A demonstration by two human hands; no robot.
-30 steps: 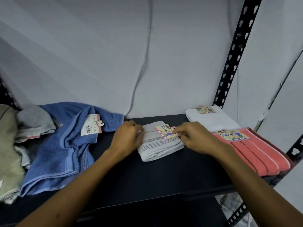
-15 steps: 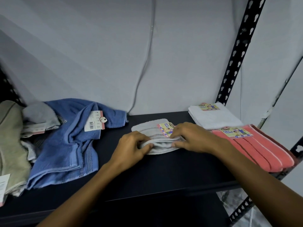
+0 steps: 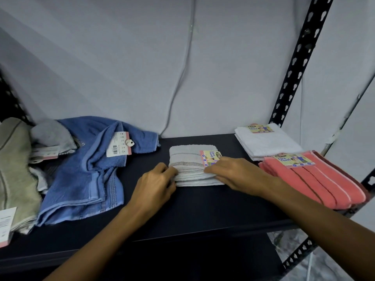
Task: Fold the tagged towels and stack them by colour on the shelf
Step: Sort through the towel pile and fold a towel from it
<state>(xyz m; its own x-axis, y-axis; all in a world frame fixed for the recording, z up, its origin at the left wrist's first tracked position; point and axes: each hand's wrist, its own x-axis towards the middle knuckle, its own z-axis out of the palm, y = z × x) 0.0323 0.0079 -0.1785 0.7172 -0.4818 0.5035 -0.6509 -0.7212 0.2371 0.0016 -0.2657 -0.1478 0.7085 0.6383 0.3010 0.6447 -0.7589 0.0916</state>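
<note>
A folded grey towel [image 3: 188, 162] with thin stripes and a yellow-pink tag [image 3: 210, 157] lies mid-shelf on the black shelf board [image 3: 192, 209]. My left hand [image 3: 155, 184] pinches its front left corner. Over on the front right edge, my right hand [image 3: 233, 171] has its fingers curled over the folded layers, partly covering the tag. A folded white towel [image 3: 265, 144] sits at the back right. Folded coral towels [image 3: 320, 185] lie in front of it. An unfolded blue towel [image 3: 85, 171] with a white tag lies to the left.
An olive towel [image 3: 14, 165] and a small grey cloth [image 3: 50, 134] are piled at the far left beside the blue one. A black perforated upright [image 3: 294, 67] stands at the back right. A grey wall with a cable closes the back.
The grey towel has been turned and squared up, its front edge now facing me. My right hand slid from the tag to the front right edge, and my left hand moved to the front left corner.
</note>
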